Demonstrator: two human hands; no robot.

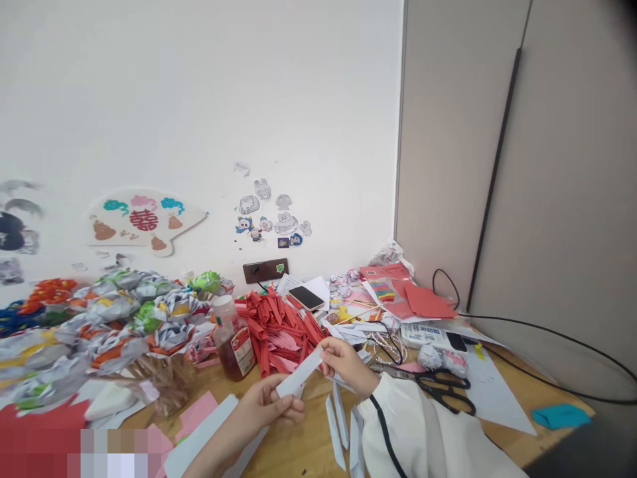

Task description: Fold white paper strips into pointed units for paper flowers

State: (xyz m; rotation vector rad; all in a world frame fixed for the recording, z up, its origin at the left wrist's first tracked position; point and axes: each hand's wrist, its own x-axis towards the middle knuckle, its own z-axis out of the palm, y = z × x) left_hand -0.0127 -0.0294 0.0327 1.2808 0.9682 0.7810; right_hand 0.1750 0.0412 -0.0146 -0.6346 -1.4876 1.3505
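Observation:
A folded white paper strip (301, 376) is stretched between my two hands above the front of the table. My left hand (266, 405) grips its lower left end between thumb and fingers. At its upper right end, my right hand (346, 362) pinches it with thumb and forefinger. Below my right hand lie several narrow folded white strips (336, 425) on the wood. White paper sheets (202, 441) and pink paper (198, 413) lie under and beside my left forearm. Just behind the held strip is a heap of red folded paper strips (279, 325).
A bottle of dark liquid (235, 345) stands left of the red heap, near bundled sticks (166, 385). Crumpled coloured paper (124, 312) fills the left side. Black-handled scissors (445, 385), a phone (305, 298), red paper (428, 301) and a blue folded piece (561, 416) lie around the right.

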